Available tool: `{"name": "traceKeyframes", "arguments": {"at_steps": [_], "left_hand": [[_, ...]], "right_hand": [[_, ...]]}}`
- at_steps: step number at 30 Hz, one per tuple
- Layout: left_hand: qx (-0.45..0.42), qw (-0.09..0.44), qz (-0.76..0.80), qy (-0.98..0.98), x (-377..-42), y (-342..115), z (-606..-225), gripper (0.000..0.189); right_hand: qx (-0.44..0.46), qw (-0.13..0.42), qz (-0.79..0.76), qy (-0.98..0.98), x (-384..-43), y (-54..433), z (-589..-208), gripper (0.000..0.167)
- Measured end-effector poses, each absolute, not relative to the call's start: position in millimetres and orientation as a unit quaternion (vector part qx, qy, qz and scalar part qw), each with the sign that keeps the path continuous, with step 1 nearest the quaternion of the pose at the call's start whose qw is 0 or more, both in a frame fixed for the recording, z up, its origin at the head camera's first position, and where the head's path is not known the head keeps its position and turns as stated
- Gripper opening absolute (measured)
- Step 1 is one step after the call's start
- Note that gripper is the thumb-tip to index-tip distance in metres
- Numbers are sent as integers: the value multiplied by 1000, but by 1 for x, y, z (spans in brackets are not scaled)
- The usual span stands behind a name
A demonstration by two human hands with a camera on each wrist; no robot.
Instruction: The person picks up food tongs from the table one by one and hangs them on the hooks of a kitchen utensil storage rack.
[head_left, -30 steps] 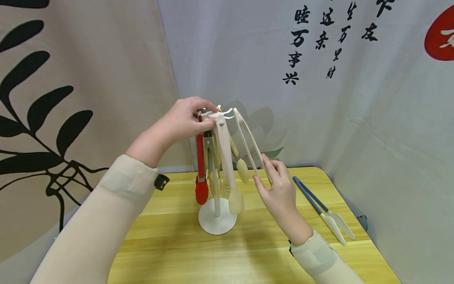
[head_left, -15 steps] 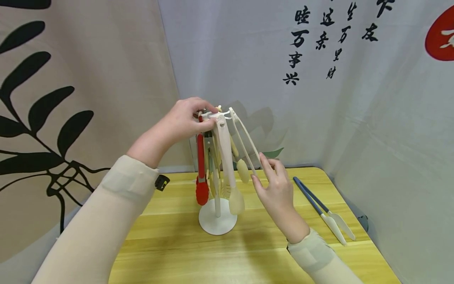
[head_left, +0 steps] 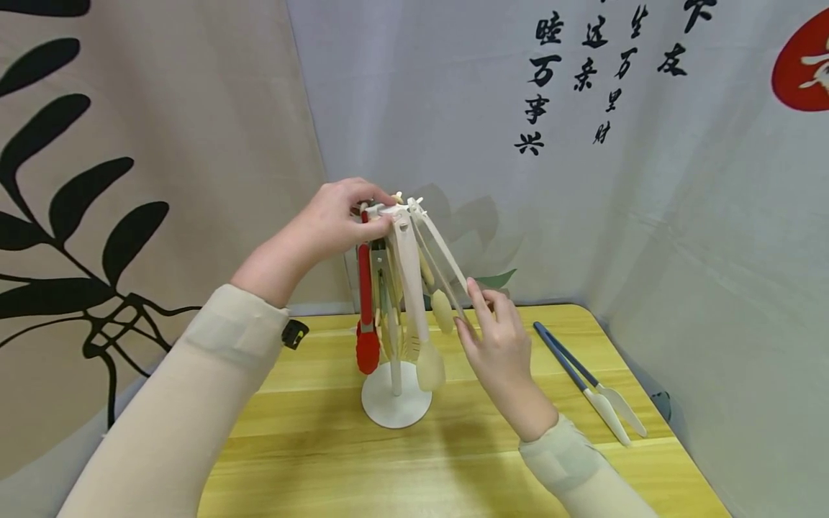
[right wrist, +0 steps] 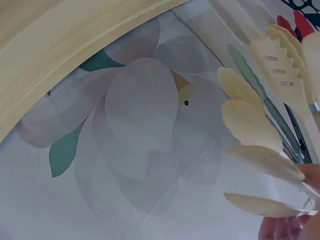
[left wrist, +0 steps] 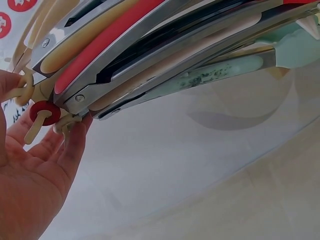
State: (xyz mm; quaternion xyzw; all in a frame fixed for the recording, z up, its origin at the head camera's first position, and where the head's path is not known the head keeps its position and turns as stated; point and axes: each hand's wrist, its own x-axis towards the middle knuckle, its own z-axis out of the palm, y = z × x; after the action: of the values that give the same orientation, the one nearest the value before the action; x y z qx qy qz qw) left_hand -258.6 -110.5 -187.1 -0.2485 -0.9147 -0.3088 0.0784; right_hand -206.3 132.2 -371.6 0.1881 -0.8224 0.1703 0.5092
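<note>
A white rack [head_left: 396,403] with a round base and hooked top stands on the table, hung with several tongs. My left hand [head_left: 350,210] holds the rack's top, its fingers and thumb around the hooks. In the left wrist view, the left hand [left wrist: 37,182] is close to a red ring [left wrist: 45,113] hung on a hook. Cream tongs [head_left: 445,248] lean at the rack's right, their upper end at a hook. My right hand [head_left: 501,349] pinches them near their lower end. Two pale tips [right wrist: 262,160] of these tongs stick out past the right hand [right wrist: 287,227].
Red-tipped tongs [head_left: 367,349] and front cream tongs [head_left: 408,262] hang on the rack. Blue-handled tongs [head_left: 586,385] lie on the wooden table [head_left: 311,460] at the right. Cloth [head_left: 440,93] with leaf prints and writing hangs close behind.
My right hand has moved left with the cream tongs, bringing their upper end from beside the hook's tip in to the rack's top. The left hand has stayed put.
</note>
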Motion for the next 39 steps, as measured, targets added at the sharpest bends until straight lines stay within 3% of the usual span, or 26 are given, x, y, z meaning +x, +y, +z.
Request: {"name": "traceKeyframes", "arguments": {"at_steps": [11, 26, 39], "left_hand": [[-252, 85, -305, -915, -260, -110, -188, 32], [-255, 96, -306, -912, -260, -111, -192, 32], [-264, 107, -318, -904, -259, -111, -197, 30]], "right_hand": [[191, 516, 145, -822, -214, 124, -373, 69], [199, 472, 137, -847, -217, 114, -377, 84], [261, 413, 224, -843, -216, 111, -379, 76]]}}
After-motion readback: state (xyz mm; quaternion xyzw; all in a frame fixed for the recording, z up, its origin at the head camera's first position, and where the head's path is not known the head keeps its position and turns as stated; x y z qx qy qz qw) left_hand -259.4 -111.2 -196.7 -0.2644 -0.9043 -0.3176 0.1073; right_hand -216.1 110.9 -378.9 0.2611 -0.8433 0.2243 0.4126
